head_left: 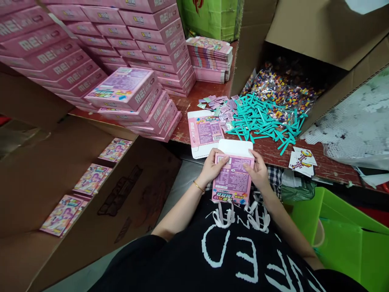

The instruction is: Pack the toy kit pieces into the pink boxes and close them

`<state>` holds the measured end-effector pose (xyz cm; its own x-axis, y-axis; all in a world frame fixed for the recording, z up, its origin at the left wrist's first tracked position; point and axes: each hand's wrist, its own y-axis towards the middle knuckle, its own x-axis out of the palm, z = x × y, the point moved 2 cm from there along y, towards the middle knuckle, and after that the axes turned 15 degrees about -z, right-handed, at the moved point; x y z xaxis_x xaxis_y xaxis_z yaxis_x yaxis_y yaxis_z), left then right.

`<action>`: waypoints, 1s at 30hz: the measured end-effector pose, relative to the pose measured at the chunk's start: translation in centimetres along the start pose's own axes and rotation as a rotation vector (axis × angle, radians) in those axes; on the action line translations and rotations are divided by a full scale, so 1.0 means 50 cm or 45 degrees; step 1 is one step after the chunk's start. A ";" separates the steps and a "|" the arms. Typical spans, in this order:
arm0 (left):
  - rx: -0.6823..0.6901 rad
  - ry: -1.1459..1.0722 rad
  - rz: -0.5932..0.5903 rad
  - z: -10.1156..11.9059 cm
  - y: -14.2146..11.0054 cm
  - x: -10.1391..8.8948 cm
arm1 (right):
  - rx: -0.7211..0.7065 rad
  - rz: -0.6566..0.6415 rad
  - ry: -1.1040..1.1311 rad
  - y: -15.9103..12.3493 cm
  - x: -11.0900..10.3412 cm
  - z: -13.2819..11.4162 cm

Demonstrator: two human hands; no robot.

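At the front edge of the red table (334, 166), two hands hold a pink carton (233, 174). The left hand (210, 165) is closed on its left side, with the thumb on top. The right hand (259, 169) is closed on its right side, and its thumb is on top too. The white flap (236, 146) sticks out at the far end, and the big words at the near end are upside down. A thin gold band (199, 187) goes around the left wrist.

Just past the left hand, a flat carton (204, 132) lies on the table with its white flaps out. Small shiny packets (223, 107) lie in a messy heap beside it. Next to them is a big pile of blue-green sticks (258, 117). Behind the sticks, clear bags of colorful bits (282, 89) spill out of a brown box (304, 36). White cards (302, 161) with dotted pictures lie to the right, near the table edge.

On the left are a short stack of pink boxes (133, 93) and tall pink stacks (152, 40). Lower down, three bright packs (88, 178) sit in a big brown box (133, 194). A green bin (343, 243) is at the lower right.
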<state>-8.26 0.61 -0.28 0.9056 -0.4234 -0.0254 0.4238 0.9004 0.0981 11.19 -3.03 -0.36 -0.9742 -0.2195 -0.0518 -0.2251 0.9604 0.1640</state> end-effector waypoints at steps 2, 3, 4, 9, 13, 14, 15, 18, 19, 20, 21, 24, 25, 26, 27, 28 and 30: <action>0.059 0.022 -0.006 0.007 0.004 0.005 | -0.028 -0.013 -0.077 0.007 0.002 -0.009; 0.116 0.037 0.020 0.014 0.005 0.007 | -0.040 -0.032 -0.152 0.012 -0.002 -0.017; 0.181 0.046 0.060 0.022 0.005 0.010 | -0.060 -0.046 -0.246 0.015 -0.007 -0.027; 0.317 0.145 0.056 0.052 0.007 0.012 | -0.316 0.151 -0.610 0.006 -0.015 -0.070; 0.302 0.070 -0.074 0.053 0.013 0.011 | -0.326 0.113 -0.614 0.008 -0.001 -0.096; 0.268 0.003 -0.070 0.052 0.013 0.012 | -0.297 0.017 -0.609 0.014 0.000 -0.105; 0.219 -0.056 -0.054 0.052 0.012 0.015 | -0.254 -0.092 -0.589 0.021 -0.001 -0.114; 0.092 -0.170 0.022 0.064 0.010 0.030 | -0.048 -0.339 -0.434 0.043 -0.016 -0.141; 0.071 -0.200 0.051 0.071 0.011 0.035 | 0.047 -0.400 -0.375 0.049 -0.025 -0.149; 0.064 -0.235 0.069 0.078 0.011 0.041 | 0.141 -0.447 -0.326 0.055 -0.036 -0.154; 0.062 -0.271 0.080 0.085 0.012 0.046 | 0.223 -0.486 -0.285 0.059 -0.048 -0.157; 0.044 -0.287 0.053 0.094 0.015 0.056 | 0.349 -0.590 -0.186 0.068 -0.085 -0.150; 0.046 -0.236 0.032 0.093 0.016 0.058 | 0.357 -0.622 -0.152 0.068 -0.095 -0.143; 0.059 -0.165 0.019 0.091 0.017 0.059 | 0.365 -0.662 -0.120 0.067 -0.102 -0.135; 0.082 -0.092 0.018 0.089 0.019 0.059 | 0.373 -0.699 -0.095 0.065 -0.107 -0.125; 0.113 -0.031 0.026 0.085 0.020 0.058 | 0.380 -0.719 -0.081 0.061 -0.108 -0.116; 0.173 0.009 0.038 0.077 0.023 0.057 | 0.376 -0.697 -0.101 0.052 -0.104 -0.103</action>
<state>-5.25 0.06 3.61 0.9179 -0.3957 -0.0275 0.3909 0.8905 0.2329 15.58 -0.25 5.42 -0.7122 -0.6906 -0.1259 -0.6670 0.7216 -0.1855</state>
